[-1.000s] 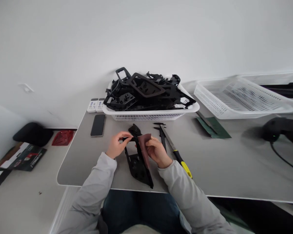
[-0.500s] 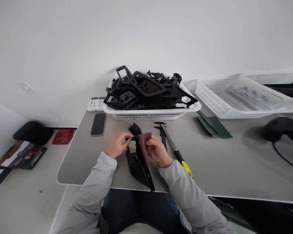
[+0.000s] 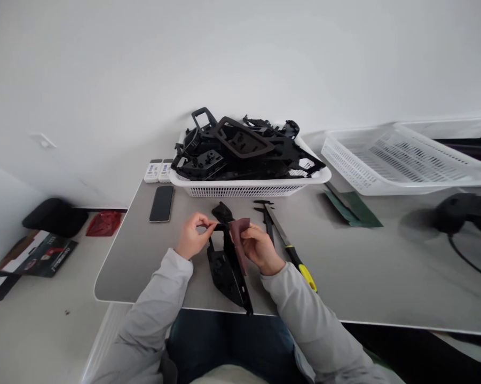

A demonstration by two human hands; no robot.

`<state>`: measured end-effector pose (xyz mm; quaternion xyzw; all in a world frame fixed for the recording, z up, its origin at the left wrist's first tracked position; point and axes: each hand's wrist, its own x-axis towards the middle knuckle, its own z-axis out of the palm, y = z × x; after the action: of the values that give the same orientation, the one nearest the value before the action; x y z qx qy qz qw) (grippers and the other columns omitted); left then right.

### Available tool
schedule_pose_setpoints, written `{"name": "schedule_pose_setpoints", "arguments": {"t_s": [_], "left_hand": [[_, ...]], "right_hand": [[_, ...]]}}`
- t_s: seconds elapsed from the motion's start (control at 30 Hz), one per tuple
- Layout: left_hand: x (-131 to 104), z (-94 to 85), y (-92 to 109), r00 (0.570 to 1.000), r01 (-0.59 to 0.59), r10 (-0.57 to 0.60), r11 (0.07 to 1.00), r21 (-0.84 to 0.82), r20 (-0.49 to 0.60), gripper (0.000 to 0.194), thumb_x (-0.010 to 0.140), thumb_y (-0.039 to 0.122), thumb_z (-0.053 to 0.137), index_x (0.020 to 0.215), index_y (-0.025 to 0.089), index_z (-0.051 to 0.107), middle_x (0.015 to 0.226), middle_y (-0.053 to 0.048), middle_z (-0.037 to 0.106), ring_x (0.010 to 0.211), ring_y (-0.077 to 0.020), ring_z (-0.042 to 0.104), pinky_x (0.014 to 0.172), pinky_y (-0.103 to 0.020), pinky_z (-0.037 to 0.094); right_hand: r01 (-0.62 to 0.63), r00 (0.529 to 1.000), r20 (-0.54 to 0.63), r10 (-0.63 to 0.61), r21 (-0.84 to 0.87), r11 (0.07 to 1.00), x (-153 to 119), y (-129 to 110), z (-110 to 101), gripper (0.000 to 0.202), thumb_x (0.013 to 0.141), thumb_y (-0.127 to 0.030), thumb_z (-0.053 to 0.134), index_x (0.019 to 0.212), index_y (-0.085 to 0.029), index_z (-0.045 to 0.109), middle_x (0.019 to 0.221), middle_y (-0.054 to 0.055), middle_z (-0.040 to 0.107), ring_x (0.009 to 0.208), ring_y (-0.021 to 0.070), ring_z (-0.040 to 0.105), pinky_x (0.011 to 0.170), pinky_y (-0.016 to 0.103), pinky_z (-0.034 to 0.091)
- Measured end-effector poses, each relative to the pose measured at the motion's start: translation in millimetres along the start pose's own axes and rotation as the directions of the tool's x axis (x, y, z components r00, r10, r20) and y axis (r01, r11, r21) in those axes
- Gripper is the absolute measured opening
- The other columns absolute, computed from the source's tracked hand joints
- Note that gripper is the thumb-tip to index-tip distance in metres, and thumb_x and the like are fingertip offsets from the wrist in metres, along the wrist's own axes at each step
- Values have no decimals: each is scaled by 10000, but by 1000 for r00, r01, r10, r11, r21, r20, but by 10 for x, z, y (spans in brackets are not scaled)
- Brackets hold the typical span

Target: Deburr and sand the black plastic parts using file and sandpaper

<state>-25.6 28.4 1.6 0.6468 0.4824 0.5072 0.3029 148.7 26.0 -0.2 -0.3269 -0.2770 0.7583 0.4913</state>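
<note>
A long black plastic trim part (image 3: pixel 225 269) lies on the table in front of me, its narrow end close to the table edge. My left hand (image 3: pixel 194 234) pinches the part's upper frame edge between thumb and fingertips. In my right hand (image 3: pixel 261 248) is a folded piece of dark red sandpaper (image 3: pixel 238 242), which lies against the part's right side. Where sandpaper and plastic meet is partly hidden. Just right of that hand lie a black caliper (image 3: pixel 268 221) and a flat file (image 3: pixel 301 266) with a yellow and black handle.
Behind stands a white basket (image 3: pixel 240 190) heaped with black plastic parts. A phone (image 3: pixel 161 204) and small white boxes (image 3: pixel 159 171) are at left. To the right are green sandpaper sheets (image 3: pixel 360 209), another white basket (image 3: pixel 364 178) and a black corded tool (image 3: pixel 456 213).
Hardly anything differs. The sandpaper and the fingers of my right hand have shifted very slightly along the black part; my left hand keeps its pinch at the frame edge.
</note>
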Motion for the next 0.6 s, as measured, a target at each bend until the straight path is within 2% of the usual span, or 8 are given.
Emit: {"name": "schedule_pose_setpoints", "arguments": {"t_s": [0.13, 0.3, 0.4, 0.5, 0.6], "left_hand": [[7, 1, -14, 999, 29, -30, 999, -38, -29, 233, 749, 296, 657, 692, 203, 451, 713, -30, 697, 701, -164, 679, 661, -294, 519], [21, -5, -10, 1000, -3, 2, 996, -86, -13, 162, 751, 293, 661, 783, 195, 535, 783, -38, 691, 776, -161, 663, 767, -330, 511], [32, -8, -1, 1000, 18, -22, 984, -180, -20, 207, 727, 308, 681, 844, 193, 554, 814, -31, 662, 813, -154, 636, 814, -336, 493], [36, -2, 10, 987, 163, -154, 932, -324, 55, 249, 701, 344, 697, 835, 188, 557, 787, -10, 619, 757, -133, 604, 735, -294, 494], [31, 18, 29, 927, 368, -287, 819, -440, 241, 283, 687, 401, 687, 801, 176, 559, 690, 15, 574, 590, -103, 552, 572, -253, 467]], "right_hand": [[-2, 1000, 27, 3, -5, 1000, -7, -3, -13, 152, 486, -145, 569, 603, -173, 663, 519, -11, 622, 466, 117, 511, 454, 230, 394], [3, 999, 40, -2, -25, 1000, -19, -22, -8, 150, 472, -156, 556, 579, -181, 659, 506, -16, 609, 449, 117, 481, 436, 236, 354], [37, 996, 80, -35, -23, 999, -37, -41, 12, 116, 467, -159, 535, 524, -197, 628, 469, -24, 572, 429, 118, 441, 441, 252, 344], [59, 991, 119, -56, -26, 998, -56, -56, 27, 98, 475, -160, 517, 498, -213, 596, 449, -24, 535, 434, 129, 422, 457, 273, 351], [77, 991, 118, -71, -45, 996, -62, -59, 29, 78, 482, -172, 510, 492, -220, 571, 439, -23, 501, 433, 131, 400, 459, 286, 350]]}}
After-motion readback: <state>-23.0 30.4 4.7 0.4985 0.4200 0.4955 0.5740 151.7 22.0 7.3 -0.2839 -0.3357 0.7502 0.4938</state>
